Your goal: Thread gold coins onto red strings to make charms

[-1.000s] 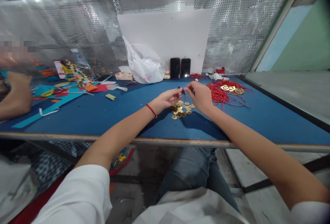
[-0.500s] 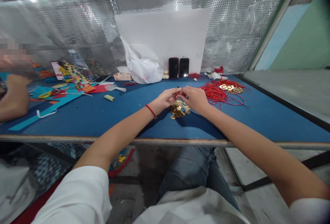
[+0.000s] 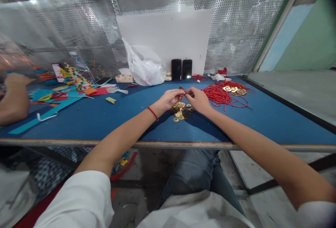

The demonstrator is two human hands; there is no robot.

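My left hand is closed in a pinch above the blue table, with a red cord at its fingertips and a small dark piece, perhaps a coin, showing at the top. Close against it, my right hand has its thumb and forefinger pressed together on the cord, near the left fingertips. Just below both hands lies a loose pile of brass-coloured coins with holes. Right of my right hand spreads a tangled heap of red cords, with several gold coins on it.
Behind stand two phones and a white plastic bag. A small yellow-green box-like item lies left of my arm. Further left are yellow-handled scissors, coloured paper strips and another person's arm.
My fingertips have shifted slightly, and my right fingers are a little further from the left ones. More of the red cord shows between them. The other person's hand at left has moved slightly.
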